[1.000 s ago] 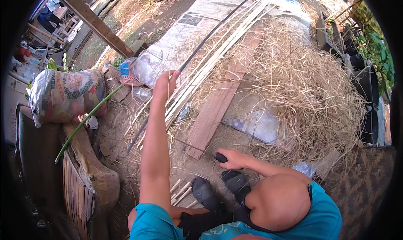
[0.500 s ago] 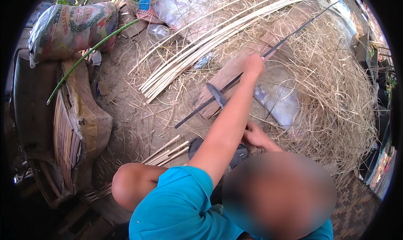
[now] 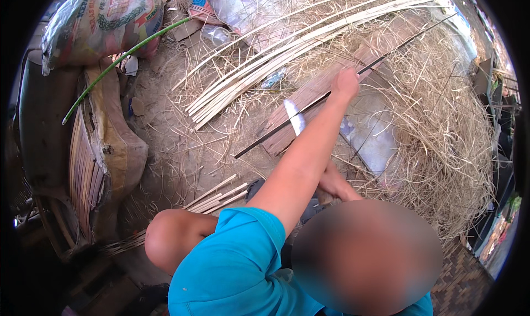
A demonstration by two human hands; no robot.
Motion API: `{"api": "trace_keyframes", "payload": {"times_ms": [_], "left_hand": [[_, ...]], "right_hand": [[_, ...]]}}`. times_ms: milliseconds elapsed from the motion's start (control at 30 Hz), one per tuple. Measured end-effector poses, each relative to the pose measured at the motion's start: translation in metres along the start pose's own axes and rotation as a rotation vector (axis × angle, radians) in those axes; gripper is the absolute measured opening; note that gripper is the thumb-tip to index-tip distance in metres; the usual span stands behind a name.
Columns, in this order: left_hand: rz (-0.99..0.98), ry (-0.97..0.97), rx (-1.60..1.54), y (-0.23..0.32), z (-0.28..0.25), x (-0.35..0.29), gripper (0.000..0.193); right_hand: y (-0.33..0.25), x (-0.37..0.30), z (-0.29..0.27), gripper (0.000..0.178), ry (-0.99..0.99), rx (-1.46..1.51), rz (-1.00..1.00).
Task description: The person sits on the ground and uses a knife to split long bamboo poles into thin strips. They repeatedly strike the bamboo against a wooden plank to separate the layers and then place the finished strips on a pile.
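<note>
The person wears a bright turquoise shirt [image 3: 232,266] in plain cloth, creased at the shoulder and carrying a tiny pale speck. Its loose, short left sleeve [image 3: 258,219] ends in a stitched hem above the elbow. The left hand [image 3: 345,84] and right hand [image 3: 332,182] wear no gloves. One rounded knee [image 3: 172,236] is bare. Dark footwear [image 3: 312,210] shows only partly; a blurred oval [image 3: 367,255] hides the right sleeve.

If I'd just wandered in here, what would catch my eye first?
Probably the big tangle of thin, straw-coloured curls filling the right side. Next, near the middle, the person's left hand, its fingers closed on a long dark strip that slants over a wooden plank, where a bright blade crosses it in view. At upper left, a plump printed sack stands out; a green stalk slants past it.
</note>
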State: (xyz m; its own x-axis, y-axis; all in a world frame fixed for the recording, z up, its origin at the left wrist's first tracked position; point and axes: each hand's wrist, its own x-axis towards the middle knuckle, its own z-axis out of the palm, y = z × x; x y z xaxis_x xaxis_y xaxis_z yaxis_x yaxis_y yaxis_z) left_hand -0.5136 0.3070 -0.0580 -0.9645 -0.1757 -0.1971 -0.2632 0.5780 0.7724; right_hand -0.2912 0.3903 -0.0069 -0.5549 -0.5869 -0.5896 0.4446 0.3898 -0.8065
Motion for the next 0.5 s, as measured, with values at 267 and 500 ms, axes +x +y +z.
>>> {"api": "trace_keyframes", "payload": {"times_ms": [267, 500], "left_hand": [[0.006, 0.019, 0.035, -0.001, 0.001, -0.006, 0.027], [0.042, 0.061, 0.162, -0.004, 0.011, -0.001, 0.029]], "right_hand": [[-0.015, -0.008, 0.032, 0.019, -0.289, 0.119, -0.022], [-0.021, -0.005, 0.012, 0.019, -0.310, 0.043, 0.055]]}}
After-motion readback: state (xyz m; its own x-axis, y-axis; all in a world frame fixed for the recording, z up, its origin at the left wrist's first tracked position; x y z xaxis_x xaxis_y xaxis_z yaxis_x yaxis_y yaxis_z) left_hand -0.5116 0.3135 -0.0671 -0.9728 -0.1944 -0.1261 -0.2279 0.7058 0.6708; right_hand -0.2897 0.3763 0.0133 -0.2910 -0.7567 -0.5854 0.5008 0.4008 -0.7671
